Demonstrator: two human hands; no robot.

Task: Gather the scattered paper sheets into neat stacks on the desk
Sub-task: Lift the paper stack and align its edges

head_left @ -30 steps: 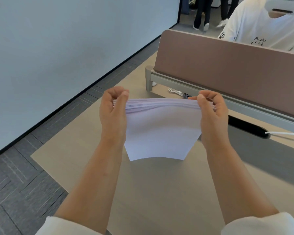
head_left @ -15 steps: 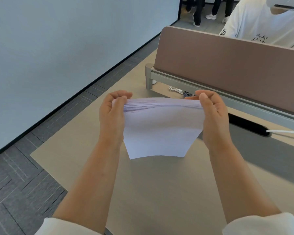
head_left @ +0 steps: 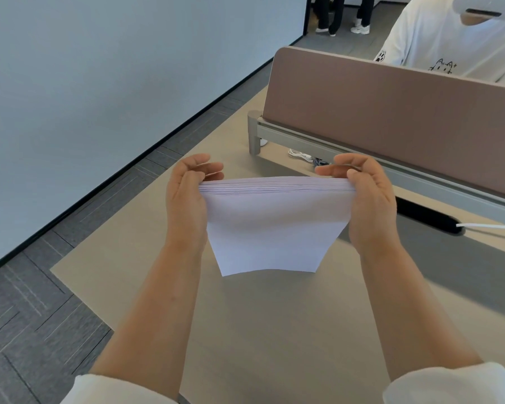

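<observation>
A stack of white paper sheets (head_left: 271,225) stands upright on its lower edge on the beige desk (head_left: 274,330), at the centre of the view. My left hand (head_left: 187,199) holds the stack's left side near the top, with the fingers curled over the upper edge. On the other side, my right hand (head_left: 365,199) grips the stack in the same way. The sheets' top edges lie nearly flush. No loose sheets show elsewhere on the desk.
A brown divider panel (head_left: 391,121) on a grey metal rail (head_left: 303,141) runs along the desk's far side. A black cable slot (head_left: 429,217) with a white cable lies to the right. Another person in a white shirt (head_left: 449,39) sits behind the panel. The desk's left edge borders grey carpet (head_left: 27,316).
The stack and both hands have shifted slightly downward, and the fingers have loosened a little at the top edge. The sheets look more even along the top.
</observation>
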